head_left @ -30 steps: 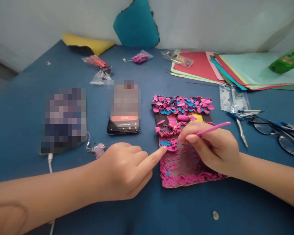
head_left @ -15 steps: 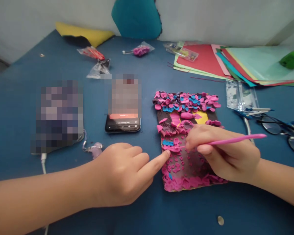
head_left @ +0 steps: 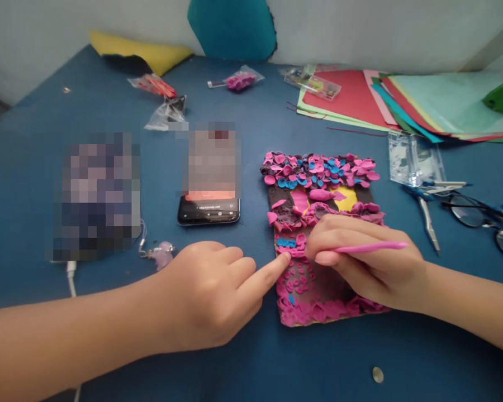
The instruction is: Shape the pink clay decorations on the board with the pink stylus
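The clay-decorated panel [head_left: 324, 282] lies flat on the blue table [head_left: 310, 363], right of the phone [head_left: 209, 213]. The left hand [head_left: 222, 296] extends its index finger to the pink strip [head_left: 297, 254], other fingers curled; the right hand [head_left: 377, 268] grips a pink tool [head_left: 373, 247], its working tip apparently hidden. Light pressure and a steady fingertip would spare neighbouring clay bits. The phone's address-bar text is too small to read.

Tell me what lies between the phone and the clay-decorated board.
Only bare blue tabletop separates the phone from the board in the head view; the left hand crosses just nearer the wearer.
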Available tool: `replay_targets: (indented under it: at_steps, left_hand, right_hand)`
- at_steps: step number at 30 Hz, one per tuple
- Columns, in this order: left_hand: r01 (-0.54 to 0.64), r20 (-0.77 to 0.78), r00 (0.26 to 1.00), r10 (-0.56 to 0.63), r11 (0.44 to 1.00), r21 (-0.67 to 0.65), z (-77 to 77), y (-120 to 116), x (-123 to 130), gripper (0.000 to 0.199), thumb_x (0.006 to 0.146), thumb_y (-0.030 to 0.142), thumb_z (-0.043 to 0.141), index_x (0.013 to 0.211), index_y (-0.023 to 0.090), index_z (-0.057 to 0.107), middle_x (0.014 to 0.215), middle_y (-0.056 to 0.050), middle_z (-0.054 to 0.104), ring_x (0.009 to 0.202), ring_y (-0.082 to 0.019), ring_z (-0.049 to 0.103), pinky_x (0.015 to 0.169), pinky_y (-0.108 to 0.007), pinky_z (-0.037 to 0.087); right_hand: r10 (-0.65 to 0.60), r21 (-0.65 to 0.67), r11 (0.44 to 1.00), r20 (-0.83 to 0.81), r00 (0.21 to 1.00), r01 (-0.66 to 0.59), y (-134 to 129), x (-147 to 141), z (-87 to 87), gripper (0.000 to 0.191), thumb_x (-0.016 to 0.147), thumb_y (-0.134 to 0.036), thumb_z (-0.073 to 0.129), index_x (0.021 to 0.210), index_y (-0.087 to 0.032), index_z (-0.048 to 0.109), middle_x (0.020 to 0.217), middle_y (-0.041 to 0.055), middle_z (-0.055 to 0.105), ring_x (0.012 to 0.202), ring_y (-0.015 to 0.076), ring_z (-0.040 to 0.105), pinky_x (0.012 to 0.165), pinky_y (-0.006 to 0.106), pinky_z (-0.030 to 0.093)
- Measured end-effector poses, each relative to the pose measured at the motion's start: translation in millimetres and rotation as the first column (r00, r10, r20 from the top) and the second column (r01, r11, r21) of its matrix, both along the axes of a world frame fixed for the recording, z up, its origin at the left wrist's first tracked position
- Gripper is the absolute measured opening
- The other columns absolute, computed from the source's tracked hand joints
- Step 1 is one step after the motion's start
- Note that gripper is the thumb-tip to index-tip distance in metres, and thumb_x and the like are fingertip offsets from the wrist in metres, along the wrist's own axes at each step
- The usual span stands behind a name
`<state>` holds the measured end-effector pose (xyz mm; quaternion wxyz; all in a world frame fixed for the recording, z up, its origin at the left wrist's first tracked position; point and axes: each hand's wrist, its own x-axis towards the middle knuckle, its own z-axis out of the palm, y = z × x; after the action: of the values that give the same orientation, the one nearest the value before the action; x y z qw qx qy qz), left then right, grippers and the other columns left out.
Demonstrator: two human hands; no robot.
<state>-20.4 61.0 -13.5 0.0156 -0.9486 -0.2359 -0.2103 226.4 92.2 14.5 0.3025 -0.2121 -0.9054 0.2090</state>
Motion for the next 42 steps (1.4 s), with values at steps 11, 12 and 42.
replay_targets:
  at_steps: [11, 12, 42]
  left_hand:
    - [0.012, 0.008, 1.000, -0.012, 1.000, 0.006, -0.6, 0.4, 0.1, 0.035, 0.102, 0.013, 0.031, 0.130, 0.007, 0.052, 0.060, 0.004, 0.055, 0.049, -0.018, 0.050, 0.042, -0.034, 0.034]
    - [0.017, 0.004, 1.000, -0.017, 1.000, 0.004, -0.3, 0.7, 0.1, 0.035, 0.102, 0.012, 0.031, 0.130, 0.007, 0.051, 0.060, 0.004, 0.055, 0.049, -0.018, 0.050, 0.042, -0.034, 0.034]
    - [-0.007, 0.008, 1.000, 0.006, 1.000, 0.011, -0.5, 1.8, 1.9, 0.035, 0.102, 0.014, 0.030, 0.129, 0.006, 0.051, 0.061, 0.002, 0.059, 0.049, -0.017, 0.054, 0.042, -0.033, 0.035]
  right_hand:
    - [-0.034, -0.060, 0.998, -0.117, 0.993, 0.027, 0.1, 5.9, -1.2, 0.021, 0.104, -0.019, 0.040, 0.094, -0.016, 0.058, 0.074, 0.0042, 0.062, 0.073, 0.0130, 0.063, 0.067, 0.026, 0.057]
    - [-0.029, -0.061, 0.998, -0.110, 0.993, 0.022, 0.2, 5.8, -1.0, 0.020, 0.104, -0.019, 0.040, 0.093, -0.016, 0.057, 0.074, 0.0040, 0.061, 0.073, 0.0126, 0.062, 0.067, 0.026, 0.057]
    - [0.022, -0.028, 0.999, -0.040, 0.999, -0.023, -3.3, 0.6, -1.2, 0.019, 0.104, -0.016, 0.040, 0.098, -0.015, 0.057, 0.080, 0.0071, 0.064, 0.079, 0.0135, 0.060, 0.074, 0.027, 0.057]
